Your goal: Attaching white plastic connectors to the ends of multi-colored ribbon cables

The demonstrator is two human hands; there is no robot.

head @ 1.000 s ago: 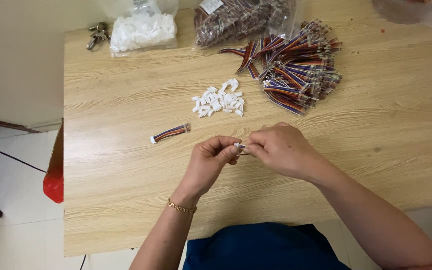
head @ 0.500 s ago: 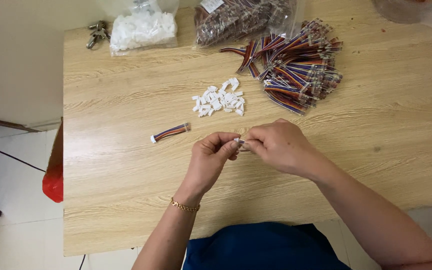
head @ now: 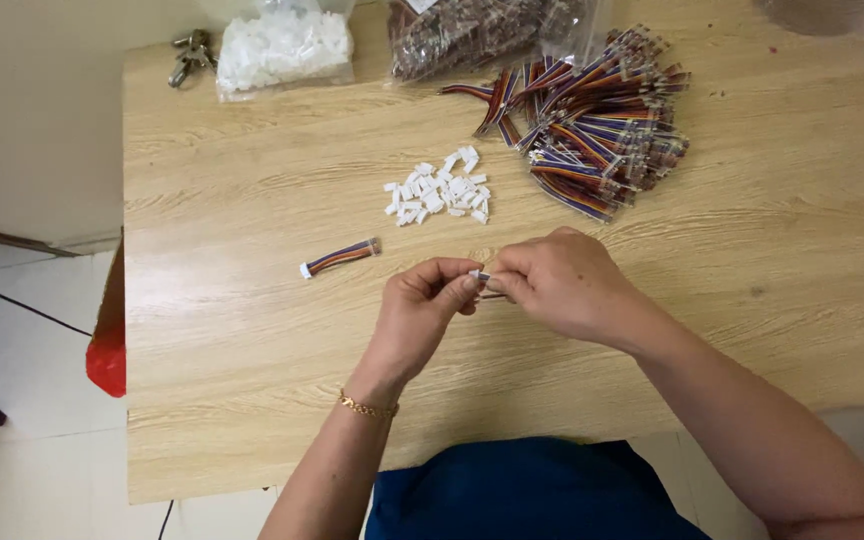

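Both hands meet over the middle of the light wooden bench (head: 252, 400), a little toward its near edge. The left hand (head: 422, 310) and the right hand (head: 562, 285) pinch together one small white plastic connector with short coloured wires (head: 479, 276); each grip is narrow and closed on this piece, and most of it is hidden by the fingers.

Open bench lies to the right of the hands and along the near edge. A finished short striped wire piece with a white end (head: 339, 257) lies left of the hands, well apart. The small heap of loose white plastic housings (head: 439, 193) sits beyond the hands, and the big pile of striped wire bundles (head: 602, 130) is toward the far right.

Compared with half a second ago, the hands and all the things stay in the same places.

The bench is pale wood grain; white floor tiles show at the left.
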